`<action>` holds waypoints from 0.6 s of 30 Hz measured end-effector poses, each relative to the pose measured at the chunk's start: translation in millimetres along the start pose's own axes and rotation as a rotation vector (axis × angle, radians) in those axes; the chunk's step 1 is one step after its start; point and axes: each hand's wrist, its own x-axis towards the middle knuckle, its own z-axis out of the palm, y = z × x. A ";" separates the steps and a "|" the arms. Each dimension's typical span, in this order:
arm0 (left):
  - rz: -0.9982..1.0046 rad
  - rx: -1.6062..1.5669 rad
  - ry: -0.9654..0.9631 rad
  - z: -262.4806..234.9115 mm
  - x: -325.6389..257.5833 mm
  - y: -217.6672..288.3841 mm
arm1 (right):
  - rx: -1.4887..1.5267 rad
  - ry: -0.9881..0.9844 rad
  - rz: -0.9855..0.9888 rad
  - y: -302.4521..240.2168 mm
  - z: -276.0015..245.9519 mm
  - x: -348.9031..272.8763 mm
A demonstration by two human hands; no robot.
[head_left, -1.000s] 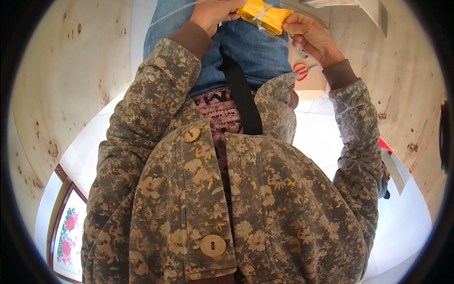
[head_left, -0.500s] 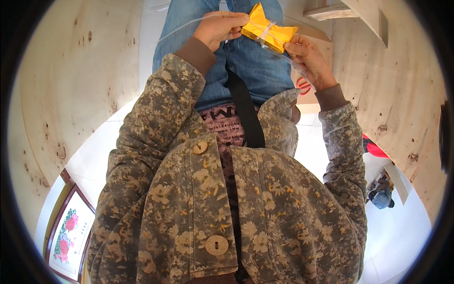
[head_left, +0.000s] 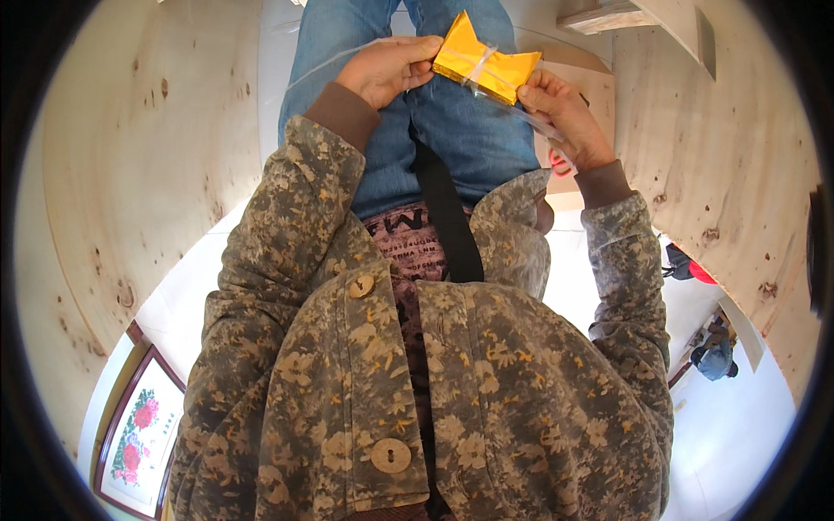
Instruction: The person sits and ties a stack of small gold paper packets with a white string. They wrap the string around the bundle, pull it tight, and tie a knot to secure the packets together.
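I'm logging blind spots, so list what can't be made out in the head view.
Head view:
Yellow bundle: underside faces away from the camera.
Red-handled scissors: blades hidden behind the right hand.
Jeans: lower ends cut off by the upper edge.
Background person in blue: too small to tell what they are doing.
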 end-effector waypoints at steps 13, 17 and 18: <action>-0.020 -0.028 0.150 4.1 -5.2 -1.9 | 0.034 -0.079 -0.006 3.2 -9.1 1.4; -0.048 -0.035 0.181 6.0 -5.6 -2.8 | 0.050 -0.087 -0.012 5.2 -10.4 1.5; -0.053 -0.038 0.170 5.6 -6.2 -2.0 | 0.045 -0.081 -0.011 5.6 -10.6 1.0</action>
